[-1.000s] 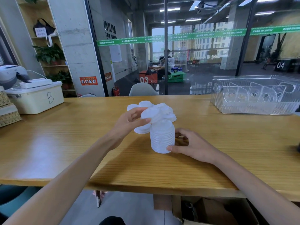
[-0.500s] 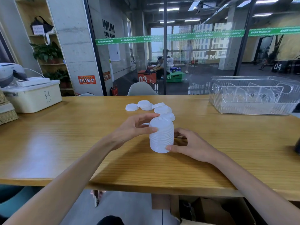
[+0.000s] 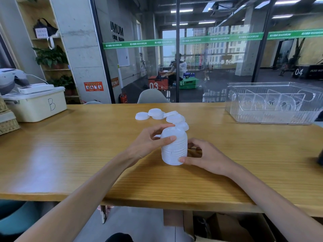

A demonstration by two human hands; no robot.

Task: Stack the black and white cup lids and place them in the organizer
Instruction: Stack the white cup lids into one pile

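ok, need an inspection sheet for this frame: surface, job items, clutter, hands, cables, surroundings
Surface: wooden table, glossy, bare where visible.
Job's things: stack of white lids upright at table centre; loose white lids scattered behind it; clear plastic organizer at far right, dividers visible, no lids seen inside. Black lids: nothing seen.
Clutter: cream box marked B at far left, with a white device on its lid; woven basket at the left edge.
Hands: left hand grips the stack's top; right hand holds its base.
Cables: a thin white one above the box.
Surroundings: glass wall, shelf with plants, grey chair behind the table.
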